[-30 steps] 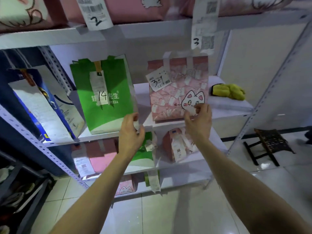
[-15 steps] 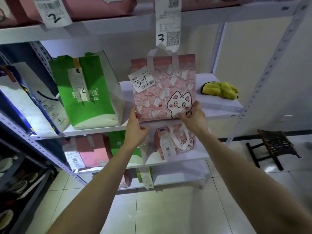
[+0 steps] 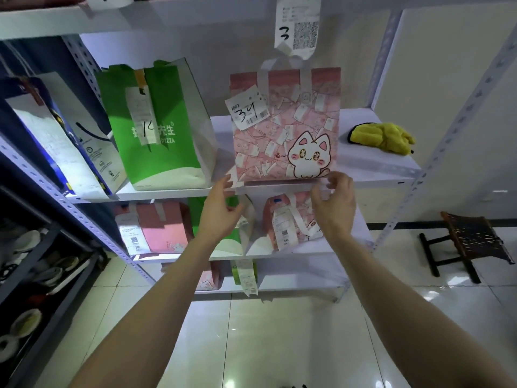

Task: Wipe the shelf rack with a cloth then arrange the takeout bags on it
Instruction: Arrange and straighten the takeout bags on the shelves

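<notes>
- Cool, even light is cast over the white metal shelf rack [image 3: 372, 169]; the left edge is left dim.
- Glare is reflected off the glossy pale floor tiles [image 3: 442, 298].
- Straight lines are bent by wide-angle distortion; detail is softened.

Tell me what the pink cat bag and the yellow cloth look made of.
Pink bag: probably non-woven fabric or coated paper with a matte finish; it stands stiff and flat-sided, without shine. Yellow cloth: likely soft plush microfibre; its surface looks fuzzy and it lies crumpled in folds.
</notes>
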`<state>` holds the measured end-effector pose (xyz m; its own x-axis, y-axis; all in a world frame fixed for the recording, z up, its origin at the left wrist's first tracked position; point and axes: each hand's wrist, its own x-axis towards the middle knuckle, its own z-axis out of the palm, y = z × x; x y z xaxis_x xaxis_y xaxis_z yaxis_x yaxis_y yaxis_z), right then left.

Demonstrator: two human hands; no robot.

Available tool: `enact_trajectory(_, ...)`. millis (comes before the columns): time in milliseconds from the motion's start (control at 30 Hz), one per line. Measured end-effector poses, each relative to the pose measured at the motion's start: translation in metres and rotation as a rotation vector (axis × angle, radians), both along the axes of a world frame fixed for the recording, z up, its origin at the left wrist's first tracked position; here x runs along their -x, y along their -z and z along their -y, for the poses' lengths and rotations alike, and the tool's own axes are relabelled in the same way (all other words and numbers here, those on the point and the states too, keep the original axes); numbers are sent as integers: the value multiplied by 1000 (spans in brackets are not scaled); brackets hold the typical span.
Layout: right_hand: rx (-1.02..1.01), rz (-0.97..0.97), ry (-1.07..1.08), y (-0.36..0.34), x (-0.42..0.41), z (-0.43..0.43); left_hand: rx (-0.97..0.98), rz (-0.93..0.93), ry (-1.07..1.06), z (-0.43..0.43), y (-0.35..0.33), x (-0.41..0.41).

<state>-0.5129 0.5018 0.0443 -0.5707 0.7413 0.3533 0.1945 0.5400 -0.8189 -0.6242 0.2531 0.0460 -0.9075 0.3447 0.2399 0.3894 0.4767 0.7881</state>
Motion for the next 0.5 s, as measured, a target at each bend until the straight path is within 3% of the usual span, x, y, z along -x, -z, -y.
enact_trajectory(133, -37, 142, -152, 40, 4, 39, 183, 16, 3, 44, 33, -4)
enact_trajectory(333, -97, 624, -657, 90, 24, 111, 549, 202, 25, 130, 82, -3)
enact_trajectory(500, -129, 827, -815, 114, 47, 178, 709, 298, 42, 205, 105, 5)
